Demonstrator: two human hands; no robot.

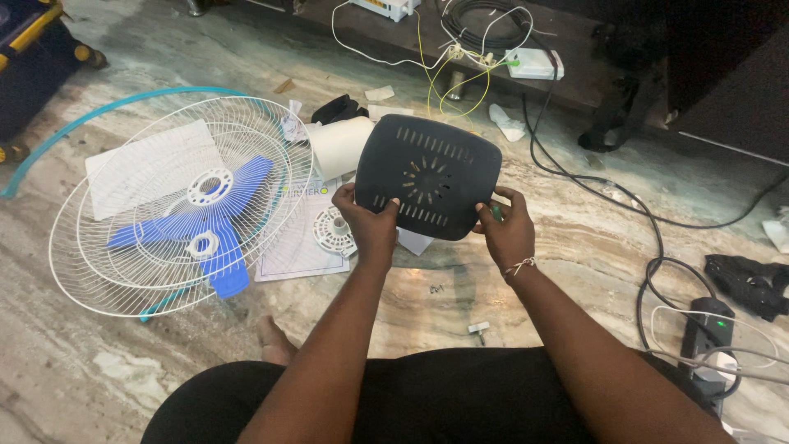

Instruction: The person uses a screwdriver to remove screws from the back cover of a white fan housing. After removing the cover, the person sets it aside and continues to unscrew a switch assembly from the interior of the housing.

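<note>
Head camera looked down on a marble floor (575,247), where white fan grilles (177,205) with blue blades (205,222) lay toward its left edge. Above the middle, a dark vented cover (427,177) was gripped at its lower corners by the left hand (371,226) and right hand (505,234), fingers closed on it.

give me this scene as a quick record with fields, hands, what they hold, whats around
left hand: grips the lower left edge of the dark vented cover
right hand: grips the cover's lower right edge
cover: dark, rounded, slotted, held up off the floor
left of it: white wire fan guards with blue fan blades lying in them
under it: paper sheet, small white round part
right: black power strip and cables
surface: marble floor
</note>
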